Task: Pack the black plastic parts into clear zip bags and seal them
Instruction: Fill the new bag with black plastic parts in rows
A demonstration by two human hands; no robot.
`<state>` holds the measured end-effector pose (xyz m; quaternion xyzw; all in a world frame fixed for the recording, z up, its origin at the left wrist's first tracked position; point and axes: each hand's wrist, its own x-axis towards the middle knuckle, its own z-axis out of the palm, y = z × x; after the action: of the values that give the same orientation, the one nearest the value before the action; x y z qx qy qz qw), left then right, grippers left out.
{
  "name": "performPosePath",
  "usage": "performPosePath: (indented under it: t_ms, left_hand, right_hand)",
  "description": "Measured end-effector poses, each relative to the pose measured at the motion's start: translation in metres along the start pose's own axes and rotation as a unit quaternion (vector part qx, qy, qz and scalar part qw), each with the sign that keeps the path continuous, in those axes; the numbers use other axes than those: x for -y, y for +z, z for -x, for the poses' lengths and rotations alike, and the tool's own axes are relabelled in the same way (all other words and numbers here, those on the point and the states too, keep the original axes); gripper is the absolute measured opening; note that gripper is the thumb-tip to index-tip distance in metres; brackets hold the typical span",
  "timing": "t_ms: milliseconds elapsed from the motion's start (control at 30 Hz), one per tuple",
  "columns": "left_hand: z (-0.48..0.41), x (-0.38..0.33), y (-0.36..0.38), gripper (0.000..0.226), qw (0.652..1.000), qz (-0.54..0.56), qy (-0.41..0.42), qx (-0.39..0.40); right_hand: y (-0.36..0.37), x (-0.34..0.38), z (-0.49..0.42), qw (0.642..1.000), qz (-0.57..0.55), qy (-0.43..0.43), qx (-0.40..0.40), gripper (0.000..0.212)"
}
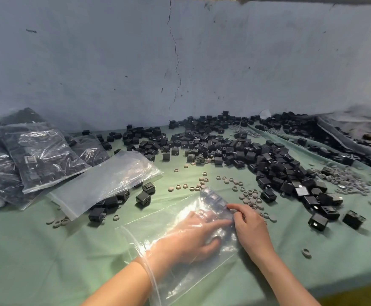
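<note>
Bag (181,273) around left hand (193,237) (black parts (215,198) inside)

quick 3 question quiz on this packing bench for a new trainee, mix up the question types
1. True or false: the left hand is inside the clear zip bag.
2. Where do the filled bags lie on the green cloth? A: at its left edge. B: at its right edge. C: at the near edge, below the wrists.
3. Fill in: the small rings scattered near the middle are ___ in colour.

Key: 1 true; 2 A; 3 grey.
</note>
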<state>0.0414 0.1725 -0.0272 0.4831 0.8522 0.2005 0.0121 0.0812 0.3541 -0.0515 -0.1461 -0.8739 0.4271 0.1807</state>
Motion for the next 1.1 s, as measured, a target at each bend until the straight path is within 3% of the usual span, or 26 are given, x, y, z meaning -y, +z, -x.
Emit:
performPosePath:
  t_ms: [200,500,633,733,833,967,1100]
  left_hand:
    - [-0.002,0.004,0.005,0.039,1.0,-0.022,0.013,0.007]
    - [-0.02,0.007,0.016,0.05,0.998,-0.015,-0.022,0.052]
    - [-0.026,0.008,0.018,0.054,0.992,-0.125,-0.029,0.014]
    - [-0.028,0.003,0.015,0.054,0.988,-0.146,-0.045,0.024]
    - [-0.023,-0.003,0.005,0.051,0.993,-0.096,-0.057,0.022]
    - [0.004,-0.014,-0.003,0.036,0.985,0.133,-0.11,-0.03]
    - [0.063,0.011,-0.023,0.027,0.971,0.132,-0.121,-0.16]
  right_hand:
    - [-0.001,0.0,0.0,1.0,0.0,-0.002,0.005,0.036]
    - [0.0,-0.001,-0.002,1.0,0.01,-0.002,0.005,0.041]
    - [0.003,-0.001,-0.002,0.999,0.049,-0.017,0.0,0.043]
    - [0.003,0.0,-0.002,0.998,0.06,-0.021,0.003,0.044]
    - [0.003,0.0,-0.001,0.996,0.083,-0.024,0.005,0.045]
    - [0.005,-0.001,-0.001,0.99,0.135,-0.026,-0.012,0.042]
    - [0.007,-0.003,-0.001,0.988,0.148,-0.027,-0.021,0.042]
